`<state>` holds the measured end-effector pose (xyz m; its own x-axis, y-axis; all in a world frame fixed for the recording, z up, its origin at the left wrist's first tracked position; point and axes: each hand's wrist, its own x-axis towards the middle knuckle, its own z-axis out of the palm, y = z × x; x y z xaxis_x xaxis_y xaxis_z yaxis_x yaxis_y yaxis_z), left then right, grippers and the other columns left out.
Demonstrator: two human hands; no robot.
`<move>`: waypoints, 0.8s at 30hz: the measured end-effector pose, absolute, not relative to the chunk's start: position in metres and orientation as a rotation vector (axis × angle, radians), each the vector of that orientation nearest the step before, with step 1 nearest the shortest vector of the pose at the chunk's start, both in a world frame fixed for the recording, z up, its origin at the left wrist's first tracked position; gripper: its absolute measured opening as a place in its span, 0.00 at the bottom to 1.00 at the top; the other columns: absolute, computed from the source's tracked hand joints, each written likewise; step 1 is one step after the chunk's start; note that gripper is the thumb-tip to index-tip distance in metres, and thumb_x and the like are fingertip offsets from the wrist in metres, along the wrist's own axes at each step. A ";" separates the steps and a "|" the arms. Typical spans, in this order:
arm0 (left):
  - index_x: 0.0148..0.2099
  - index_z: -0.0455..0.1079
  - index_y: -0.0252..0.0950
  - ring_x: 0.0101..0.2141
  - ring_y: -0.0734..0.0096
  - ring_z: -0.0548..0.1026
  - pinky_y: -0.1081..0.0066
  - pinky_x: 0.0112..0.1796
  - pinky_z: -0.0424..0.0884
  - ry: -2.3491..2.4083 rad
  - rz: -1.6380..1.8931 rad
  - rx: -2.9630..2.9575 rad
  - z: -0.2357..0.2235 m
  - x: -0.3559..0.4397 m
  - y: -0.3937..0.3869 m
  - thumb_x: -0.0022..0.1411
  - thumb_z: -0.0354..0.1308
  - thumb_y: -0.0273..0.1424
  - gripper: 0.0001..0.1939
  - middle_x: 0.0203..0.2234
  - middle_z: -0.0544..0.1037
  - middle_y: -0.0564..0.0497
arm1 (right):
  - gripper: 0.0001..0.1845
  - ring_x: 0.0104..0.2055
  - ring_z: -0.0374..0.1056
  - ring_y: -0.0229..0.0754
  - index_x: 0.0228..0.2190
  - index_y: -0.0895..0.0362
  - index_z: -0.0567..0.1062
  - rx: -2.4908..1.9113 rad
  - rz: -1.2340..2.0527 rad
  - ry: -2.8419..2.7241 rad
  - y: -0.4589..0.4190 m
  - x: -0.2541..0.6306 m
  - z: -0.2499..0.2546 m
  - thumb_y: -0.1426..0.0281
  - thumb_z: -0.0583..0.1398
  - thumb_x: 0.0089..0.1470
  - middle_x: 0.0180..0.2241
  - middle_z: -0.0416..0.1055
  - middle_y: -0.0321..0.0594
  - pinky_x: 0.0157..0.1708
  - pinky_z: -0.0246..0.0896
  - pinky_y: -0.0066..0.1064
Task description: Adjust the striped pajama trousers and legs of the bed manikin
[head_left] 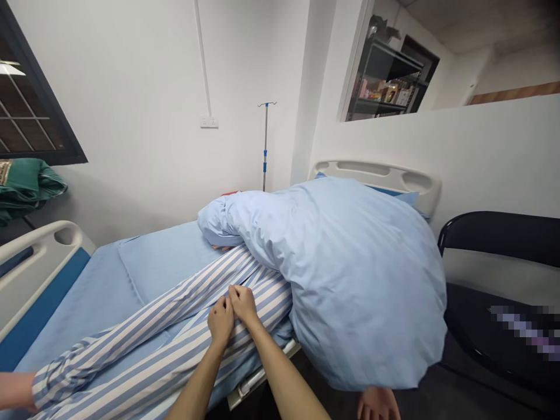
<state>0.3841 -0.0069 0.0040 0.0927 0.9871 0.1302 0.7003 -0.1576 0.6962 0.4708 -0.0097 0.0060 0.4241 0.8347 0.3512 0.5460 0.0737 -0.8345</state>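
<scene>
My left hand [221, 321] and my right hand [242, 303] are side by side over the near thigh of a lying figure, both closed. Their fingers curl into the blue-and-white striped trousers [266, 294], with folds of cloth running toward them; the fingertips are hidden. A bulky light-blue quilt [350, 268] covers the figure's upper body and head and hangs over the bed's near side. From under its lower edge a hand [380, 402] of the figure sticks out. The far hand [223, 248] shows partly beside the hip, and a bare ankle [16, 389] lies at lower left.
The bed has a blue sheet [157, 248], a footboard [65, 236] at left and a headboard [371, 169] at the back. A drip stand [265, 140] rises behind it. A black folding chair [503, 239] stands at right. Green cloth [30, 184] lies beyond the footboard.
</scene>
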 end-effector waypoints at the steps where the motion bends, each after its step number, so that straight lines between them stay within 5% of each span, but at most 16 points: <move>1: 0.25 0.66 0.37 0.26 0.70 0.68 0.72 0.28 0.54 1.617 0.845 1.916 0.008 0.385 -0.005 0.60 0.43 0.34 0.16 0.22 0.74 0.49 | 0.25 0.20 0.53 0.33 0.13 0.58 0.63 -1.556 0.363 -1.216 -0.009 0.472 0.006 0.58 0.47 0.56 0.14 0.60 0.33 0.22 0.43 0.26; 10: 0.22 0.58 0.37 0.22 0.76 0.65 0.76 0.25 0.59 1.457 1.084 1.826 0.032 0.423 0.015 0.62 0.36 0.35 0.20 0.17 0.66 0.54 | 0.26 0.16 0.46 0.32 0.13 0.54 0.52 -1.233 0.728 -0.947 -0.003 0.488 0.004 0.53 0.45 0.55 0.12 0.47 0.30 0.18 0.46 0.26; 17: 0.28 0.65 0.36 0.26 0.74 0.66 0.73 0.31 0.58 1.606 0.943 1.910 -0.007 0.430 0.004 0.63 0.42 0.32 0.15 0.23 0.70 0.51 | 0.22 0.20 0.49 0.32 0.14 0.56 0.57 -1.258 0.607 -0.999 -0.007 0.486 0.000 0.57 0.51 0.52 0.15 0.54 0.32 0.20 0.48 0.25; 24: 0.34 0.69 0.36 0.32 0.70 0.70 0.72 0.34 0.57 1.629 0.838 1.923 -0.001 0.425 0.004 0.63 0.43 0.29 0.13 0.29 0.74 0.48 | 0.22 0.20 0.50 0.33 0.14 0.56 0.56 -1.483 0.495 -1.154 -0.008 0.485 0.005 0.58 0.47 0.53 0.14 0.54 0.32 0.21 0.47 0.26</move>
<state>0.4254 0.0042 -0.0008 0.1039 0.9841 0.1442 0.6896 -0.1758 0.7025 0.4855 -0.0079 0.0051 0.4302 0.8553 0.2886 0.3811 0.1178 -0.9170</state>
